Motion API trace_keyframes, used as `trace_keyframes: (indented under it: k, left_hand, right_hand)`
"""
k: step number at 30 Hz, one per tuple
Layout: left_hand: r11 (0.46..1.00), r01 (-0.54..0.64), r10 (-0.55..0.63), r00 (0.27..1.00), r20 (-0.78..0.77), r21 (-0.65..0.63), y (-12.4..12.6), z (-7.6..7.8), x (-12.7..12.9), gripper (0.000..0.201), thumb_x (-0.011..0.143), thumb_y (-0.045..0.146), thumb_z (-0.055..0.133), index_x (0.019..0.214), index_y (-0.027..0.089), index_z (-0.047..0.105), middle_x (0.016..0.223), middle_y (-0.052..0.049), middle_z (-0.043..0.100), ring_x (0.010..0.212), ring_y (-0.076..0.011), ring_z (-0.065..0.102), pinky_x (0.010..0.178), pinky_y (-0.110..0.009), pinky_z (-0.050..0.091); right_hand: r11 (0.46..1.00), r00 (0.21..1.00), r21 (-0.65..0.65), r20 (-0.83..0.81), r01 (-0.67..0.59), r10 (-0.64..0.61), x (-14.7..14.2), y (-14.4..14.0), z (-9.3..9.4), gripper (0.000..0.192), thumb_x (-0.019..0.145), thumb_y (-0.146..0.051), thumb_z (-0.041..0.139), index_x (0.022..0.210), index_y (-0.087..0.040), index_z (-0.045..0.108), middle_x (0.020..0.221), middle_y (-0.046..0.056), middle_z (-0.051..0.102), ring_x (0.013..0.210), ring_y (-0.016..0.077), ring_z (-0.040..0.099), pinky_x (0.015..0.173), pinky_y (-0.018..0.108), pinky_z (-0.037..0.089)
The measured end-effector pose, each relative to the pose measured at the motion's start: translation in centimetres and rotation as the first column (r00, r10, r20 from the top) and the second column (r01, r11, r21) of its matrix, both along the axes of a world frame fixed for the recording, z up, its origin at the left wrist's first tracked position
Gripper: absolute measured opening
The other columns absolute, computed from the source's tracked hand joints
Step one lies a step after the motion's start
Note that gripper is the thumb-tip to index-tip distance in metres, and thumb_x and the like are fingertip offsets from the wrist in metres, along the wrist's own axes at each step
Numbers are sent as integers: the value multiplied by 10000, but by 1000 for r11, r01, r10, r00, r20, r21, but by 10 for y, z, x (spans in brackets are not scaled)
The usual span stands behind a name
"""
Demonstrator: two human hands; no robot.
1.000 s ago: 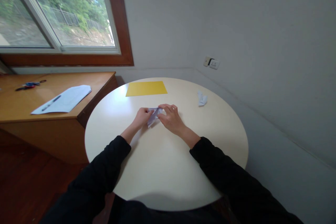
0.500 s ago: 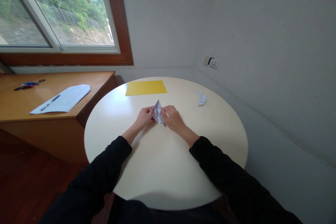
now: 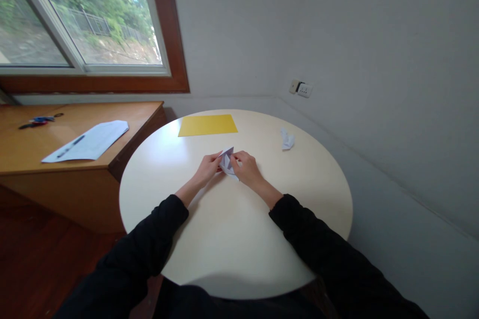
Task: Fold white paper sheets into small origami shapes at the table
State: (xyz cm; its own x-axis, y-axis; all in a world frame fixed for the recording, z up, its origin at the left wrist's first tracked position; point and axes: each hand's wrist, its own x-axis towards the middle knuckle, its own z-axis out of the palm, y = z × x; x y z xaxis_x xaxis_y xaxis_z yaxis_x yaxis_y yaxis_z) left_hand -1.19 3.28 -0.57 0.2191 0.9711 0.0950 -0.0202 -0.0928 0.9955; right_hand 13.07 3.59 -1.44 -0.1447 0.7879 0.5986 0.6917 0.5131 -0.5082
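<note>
the left hand (image 3: 207,169) reached up from the lower left, wrist low, its grip pinching the left side of a folded white paper (image 3: 226,163) between thumb and fingers. the right hand (image 3: 247,167) angled in from the other side, back turned up and fingers curled, its grip pinching the paper's right part near the thumb. the paper sat between them near the middle of the round cream surface (image 3: 239,239), tilted, partly covered by fingers; i cannot tell whether it touched down. a yellow sheet (image 3: 208,125) lay flat beyond the hands, and a smaller creased white piece (image 3: 287,139) rested well apart to the right. to the left, the wooden surface (image 3: 138,115) bore white sheets (image 3: 98,140) with a dark pen (image 3: 71,146) on top, and behind those a small cluster of tools (image 3: 40,120), too small to make out.
</note>
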Motion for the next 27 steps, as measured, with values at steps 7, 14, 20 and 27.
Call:
trace_keyframes:
  k: [7, 14, 20, 27]
  left_hand:
    - [998, 20, -15, 996, -91, 51, 5, -8, 0, 285, 711, 383, 548, 722, 112, 633, 592, -12, 547, 558, -122, 506, 571, -256, 431]
    - [985, -16, 64, 959, -275, 173, 10, -11, -1, 286, 722, 352, 550, 836, 111, 652, 612, -30, 612, 577, -145, 556, 556, -247, 447]
    - [964, -21, 127, 912, -391, 265, 6, 0, -1, 491, 806, 378, 466, 1263, 199, 451, 757, -43, 669, 639, -146, 608, 637, -277, 484]
    - [915, 15, 178, 882, -437, 402, 5, 4, -1, 331, 804, 377, 465, 1009, 164, 615, 1013, -81, 662, 825, -174, 628, 751, -280, 487]
  right_hand:
    - [992, 967, -71, 238, 107, -87, 2, -3, 6, 161, 790, -197, 501, 852, -182, 649, 903, 61, 653, 851, 178, 547, 752, 296, 363]
    - [978, 852, 53, 484, 200, -200, 6, -7, 17, 178, 839, -256, 472, 861, -201, 641, 942, 67, 609, 889, 196, 486, 745, 339, 261]
    - [991, 761, 94, 634, 99, -136, 1, -9, 21, 249, 883, -202, 380, 871, -155, 624, 906, 95, 605, 856, 196, 508, 719, 325, 267]
    - [995, 734, -7, 676, 101, -70, -3, -12, 24, 294, 896, -167, 320, 961, -133, 605, 910, 107, 619, 797, 181, 552, 688, 306, 294]
